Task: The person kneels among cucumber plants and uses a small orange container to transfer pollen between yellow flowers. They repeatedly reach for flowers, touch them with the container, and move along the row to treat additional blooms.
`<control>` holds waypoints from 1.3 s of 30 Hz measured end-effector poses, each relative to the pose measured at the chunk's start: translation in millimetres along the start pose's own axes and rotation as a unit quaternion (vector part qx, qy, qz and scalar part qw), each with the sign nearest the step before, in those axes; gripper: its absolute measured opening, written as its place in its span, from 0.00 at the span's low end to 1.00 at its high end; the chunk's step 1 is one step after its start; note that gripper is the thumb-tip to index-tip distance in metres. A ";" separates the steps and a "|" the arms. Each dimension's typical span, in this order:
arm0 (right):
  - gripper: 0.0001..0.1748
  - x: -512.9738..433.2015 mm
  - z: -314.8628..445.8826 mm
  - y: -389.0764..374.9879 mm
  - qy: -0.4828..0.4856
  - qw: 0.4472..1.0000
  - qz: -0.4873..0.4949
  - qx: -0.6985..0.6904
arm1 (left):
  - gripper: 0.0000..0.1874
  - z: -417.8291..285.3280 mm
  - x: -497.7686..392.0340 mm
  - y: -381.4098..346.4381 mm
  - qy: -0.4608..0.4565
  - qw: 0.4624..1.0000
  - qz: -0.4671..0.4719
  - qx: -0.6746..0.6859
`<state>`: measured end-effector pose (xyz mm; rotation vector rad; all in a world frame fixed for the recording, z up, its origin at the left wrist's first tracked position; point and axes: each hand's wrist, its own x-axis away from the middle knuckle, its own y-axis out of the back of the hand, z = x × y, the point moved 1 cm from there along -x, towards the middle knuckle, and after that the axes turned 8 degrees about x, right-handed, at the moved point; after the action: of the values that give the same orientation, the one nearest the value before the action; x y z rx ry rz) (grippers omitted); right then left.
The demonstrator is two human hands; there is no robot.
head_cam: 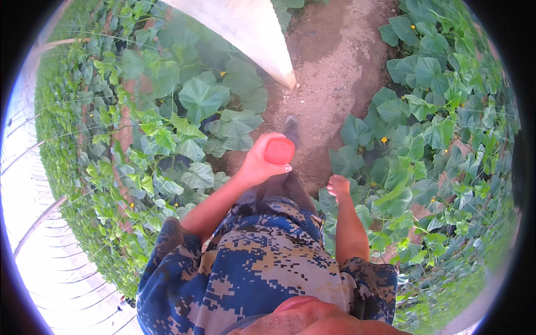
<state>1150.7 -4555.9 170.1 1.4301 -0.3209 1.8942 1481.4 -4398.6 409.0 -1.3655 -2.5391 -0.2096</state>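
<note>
My left hand (pixel 257 161) is wrapped around a red, round-topped object (pixel 279 151), perhaps a capped container. Its flat top faces up towards me, and the rest of it is hidden below. It is held out in front of my waist, over the dirt path. My right hand (pixel 339 186) hangs low at my right side, fingers curled and nothing visible in it. Beside it are the broad green leaves of a cucumber-like vine (pixel 345 161).
Leafy vines with small yellow flowers (pixel 384 139) line both sides of the dirt path (pixel 326 75). A white tapering panel (pixel 251 33) reaches in from the top, its point over the path. Greenhouse film with curved ribs (pixel 63 259) shows at far left. One shoe (pixel 292 121) is ahead.
</note>
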 end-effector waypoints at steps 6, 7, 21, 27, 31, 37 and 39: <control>0.06 -20.8 49.8 34.9 -0.038 0.998 -0.053 -0.020 | 0.41 -17.1 -98.2 -18.2 0.025 0.998 0.050 0.031; 0.06 -24.9 62.8 43.2 -0.029 0.998 -0.039 -0.041 | 0.41 -23.9 -114.6 -20.4 0.022 0.998 0.060 0.018; 0.07 -74.5 228.2 136.4 -0.034 0.995 -0.074 -0.064 | 0.42 -102.4 -285.7 -75.7 0.057 0.995 0.028 0.081; 0.07 -153.3 302.4 211.0 -0.086 0.995 -0.038 0.017 | 0.42 -121.6 -367.5 -90.4 0.041 0.994 -0.064 0.078; 0.07 -205.8 393.4 274.1 -0.028 0.999 -0.026 0.007 | 0.42 -143.6 -418.2 -112.1 0.045 0.980 -0.122 0.153; 0.15 -251.3 543.0 333.9 0.105 0.994 -0.041 0.006 | 0.45 -181.1 -486.9 -150.9 0.049 0.971 -0.118 0.200; 0.21 -256.2 573.0 341.8 0.088 0.995 -0.038 -0.006 | 0.44 -190.6 -507.9 -157.4 0.035 0.982 -0.116 0.142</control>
<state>1366.4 -5235.9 213.7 1.2398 -0.1913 1.9362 1647.5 -4937.2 445.3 -0.9410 -2.5456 0.0607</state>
